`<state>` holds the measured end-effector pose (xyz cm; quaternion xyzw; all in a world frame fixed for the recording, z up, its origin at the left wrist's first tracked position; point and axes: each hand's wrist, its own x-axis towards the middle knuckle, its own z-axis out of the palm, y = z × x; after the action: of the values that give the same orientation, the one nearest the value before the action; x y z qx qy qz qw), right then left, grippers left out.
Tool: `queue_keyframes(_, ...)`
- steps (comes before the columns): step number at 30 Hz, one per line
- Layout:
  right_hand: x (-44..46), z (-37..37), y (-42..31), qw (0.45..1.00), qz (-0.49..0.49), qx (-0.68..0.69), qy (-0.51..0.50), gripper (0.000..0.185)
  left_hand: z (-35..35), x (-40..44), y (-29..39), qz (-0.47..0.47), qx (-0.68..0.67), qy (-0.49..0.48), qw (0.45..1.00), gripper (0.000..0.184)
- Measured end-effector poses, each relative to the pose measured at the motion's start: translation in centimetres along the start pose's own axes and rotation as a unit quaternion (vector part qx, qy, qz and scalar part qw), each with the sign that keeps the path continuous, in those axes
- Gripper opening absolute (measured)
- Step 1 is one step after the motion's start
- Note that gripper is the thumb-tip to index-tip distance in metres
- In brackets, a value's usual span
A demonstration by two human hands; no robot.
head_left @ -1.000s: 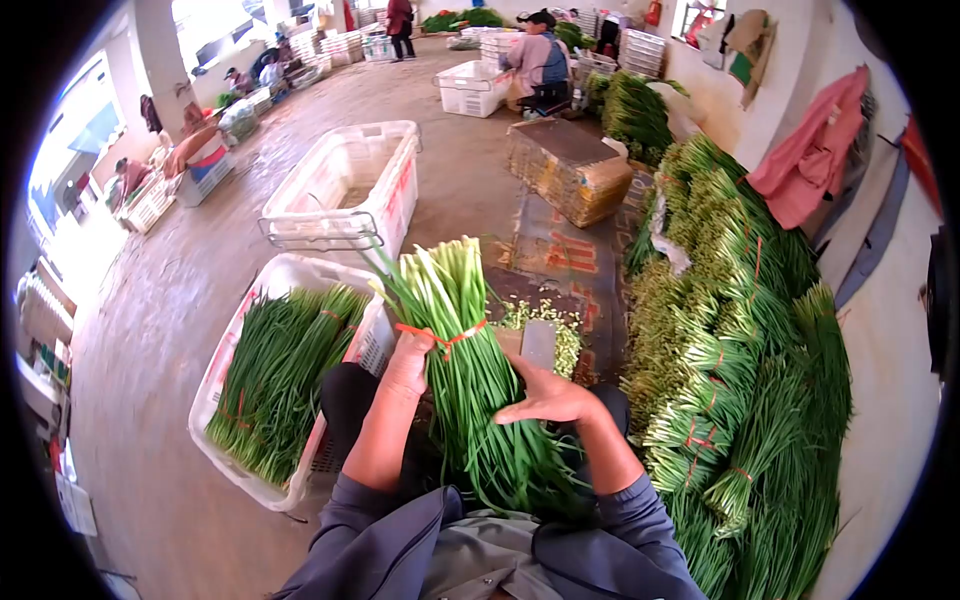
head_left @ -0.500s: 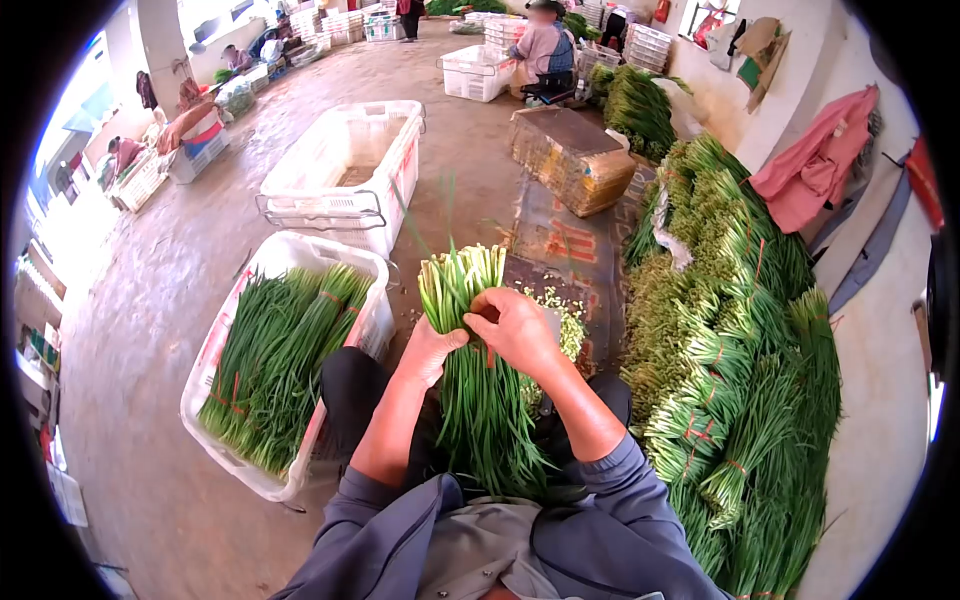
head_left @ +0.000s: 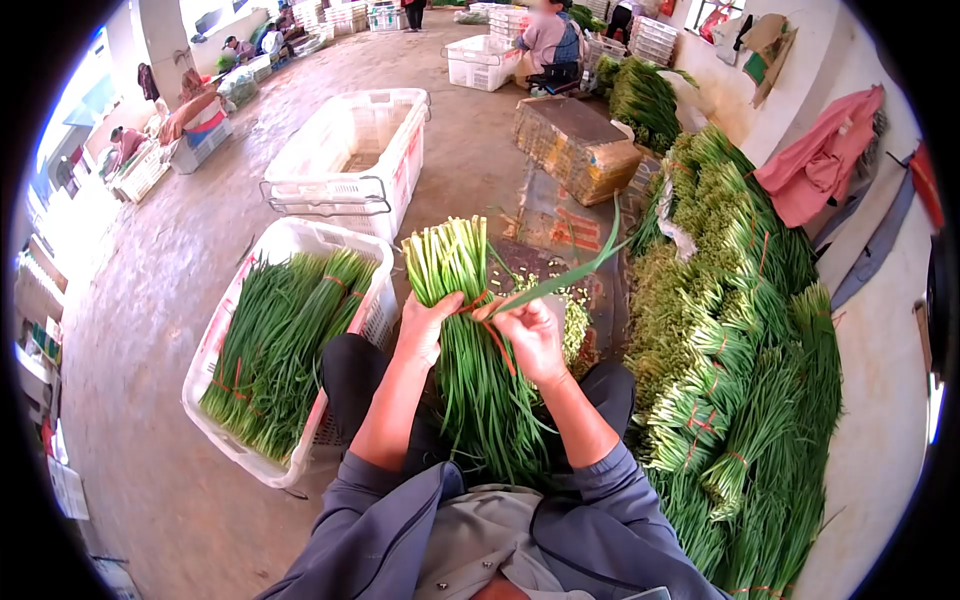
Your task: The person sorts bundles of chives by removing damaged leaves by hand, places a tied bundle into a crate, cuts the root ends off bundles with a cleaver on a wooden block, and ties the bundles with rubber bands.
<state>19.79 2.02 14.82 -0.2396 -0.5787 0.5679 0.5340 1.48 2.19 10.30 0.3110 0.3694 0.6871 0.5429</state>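
Observation:
A bunch of garlic chives (head_left: 470,385) stands in front of me, pale cut ends up and green leaves hanging between my knees. My left hand (head_left: 427,325) is closed round its left side, thumb across the front. Around the bunch, just below the pale ends, runs a red tie (head_left: 502,350) with a loose end hanging down. My right hand (head_left: 530,335) is at the right side of the tie, fingers pinched on a long loose chive leaf (head_left: 580,278) that sticks out to the upper right. Whether the right fingers also hold the tie is unclear.
A white crate (head_left: 372,325) holding tied chives stands at my left; another white crate (head_left: 400,170) is beyond it. A long chive pile (head_left: 740,370) lies along the right wall. Cut scraps (head_left: 575,325) litter the mat ahead, near a taped box (head_left: 575,150). Other people sit farther off.
The right hand has shifted slightly right and down, drawing a leaf out sideways from the bunch. The red tie's loose end now shows more. The left hand keeps its hold.

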Motion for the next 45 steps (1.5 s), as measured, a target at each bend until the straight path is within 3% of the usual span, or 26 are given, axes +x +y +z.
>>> queue_keyframes(5,-4.0,0.2,-2.7,0.970,-0.016,-0.095,-0.224,0.007,-1.2,1.9,0.5,0.034,-0.011,0.068,0.997,0.047)
queue_keyframes(7,-6.1,-0.4,-3.2,0.910,0.124,-0.148,-0.366,0.005,-1.1,2.2,1.6,0.077,-0.010,0.096,0.992,0.048)
queue_keyframes(9,-7.0,-2.4,-2.1,0.772,0.256,-0.195,-0.548,0.019,-1.5,2.9,2.6,0.115,-0.002,0.108,0.988,0.051)
queue_keyframes(10,-7.6,-4.7,-0.3,0.754,0.255,-0.203,-0.571,0.032,-1.1,2.8,3.8,0.131,0.021,0.094,0.987,0.052)
queue_keyframes(11,-7.0,-5.6,-1.5,0.729,0.259,-0.335,-0.538,0.042,-0.5,2.6,5.3,0.149,0.044,0.080,0.985,0.053)
queue_keyframes(12,-6.6,-8.5,0.6,0.792,0.230,-0.317,-0.467,0.043,0.3,2.2,6.9,0.159,0.086,0.055,0.982,0.054)
queue_keyframes(13,-5.4,-9.9,0.4,0.798,0.320,-0.370,-0.352,0.035,0.9,2.0,8.0,0.171,0.128,0.032,0.976,0.055)
queue_keyframes(14,-5.7,-14.2,6.2,0.824,0.357,-0.386,-0.213,0.033,1.0,2.6,8.4,0.188,0.168,0.015,0.968,0.063)
queue_keyframes(15,-5.2,-15.7,7.2,0.783,0.300,-0.528,-0.131,0.037,1.4,2.5,8.8,0.189,0.170,0.012,0.967,0.063)
queue_keyframes(16,-5.4,-16.2,8.0,0.736,0.277,-0.615,-0.059,0.042,2.3,2.8,9.5,0.209,0.313,-0.012,0.926,0.071)
queue_keyframes(17,-5.4,-16.7,9.5,0.721,0.308,-0.618,-0.059,0.056,3.3,3.2,10.1,0.227,0.448,-0.034,0.864,0.079)
queue_keyframes(19,-6.3,-16.7,13.1,0.679,0.368,-0.635,-0.006,0.075,4.4,4.5,8.5,0.225,0.478,-0.125,0.840,0.095)
queue_keyframes(21,-6.9,-16.7,15.6,0.673,0.389,-0.629,-0.010,0.081,3.1,7.0,4.4,0.257,0.583,-0.178,0.750,0.096)
queue_keyframes(23,-7.6,-17.1,17.3,0.702,0.351,-0.617,0.047,0.065,3.1,7.6,1.3,0.130,0.631,-0.233,0.728,0.100)
queue_keyframes(24,-8.5,-18.4,19.1,0.743,0.295,-0.594,0.090,0.051,1.8,8.2,-1.6,0.142,0.636,-0.257,0.714,0.100)
queue_keyframes(25,-7.8,-18.1,16.0,0.830,0.345,-0.429,0.090,0.036,1.0,8.5,-3.9,0.096,0.641,-0.275,0.710,0.099)
queue_keyframes(27,-7.9,-18.6,14.3,0.890,0.377,-0.201,0.158,0.029,-0.6,8.3,-8.5,0.060,0.677,-0.287,0.675,0.098)
queue_keyframes(29,-9.2,-16.3,10.0,0.889,0.303,-0.264,0.218,0.025,-0.9,7.4,-11.5,-0.008,0.693,-0.317,0.648,0.105)
queue_keyframes(31,-11.2,-16.1,9.5,0.881,0.284,-0.294,0.240,0.026,0.2,6.1,-12.6,0.041,0.776,-0.285,0.562,0.116)
queue_keyframes(33,-13.0,-14.5,6.7,0.892,0.207,-0.314,0.250,0.025,1.0,5.5,-12.4,-0.011,0.777,-0.310,0.548,0.128)
queue_keyframes(34,-13.0,-13.5,4.0,0.898,0.257,-0.266,0.240,0.025,1.6,5.1,-12.6,0.026,0.796,-0.295,0.528,0.131)
queue_keyframes(36,-14.1,-13.4,4.8,0.892,0.228,-0.309,0.238,0.026,4.5,4.5,-12.2,0.066,0.818,-0.290,0.492,0.137)
queue_keyframes(39,-15.0,-12.9,5.6,0.882,0.205,-0.353,0.237,0.026,5.2,5.7,-15.3,0.059,0.799,-0.280,0.529,0.136)
queue_keyframes(41,-14.9,-12.9,6.2,0.879,0.202,-0.371,0.219,0.026,5.7,6.9,-16.4,0.039,0.810,-0.267,0.520,0.126)
queue_keyframes(43,-14.3,-12.4,5.0,0.880,0.207,-0.371,0.213,0.021,5.9,8.0,-16.7,-0.071,0.821,-0.267,0.500,0.122)
queue_keyframes(45,-14.0,-12.2,4.9,0.844,0.150,-0.490,0.160,0.017,6.2,8.2,-17.0,-0.060,0.833,-0.265,0.483,0.113)
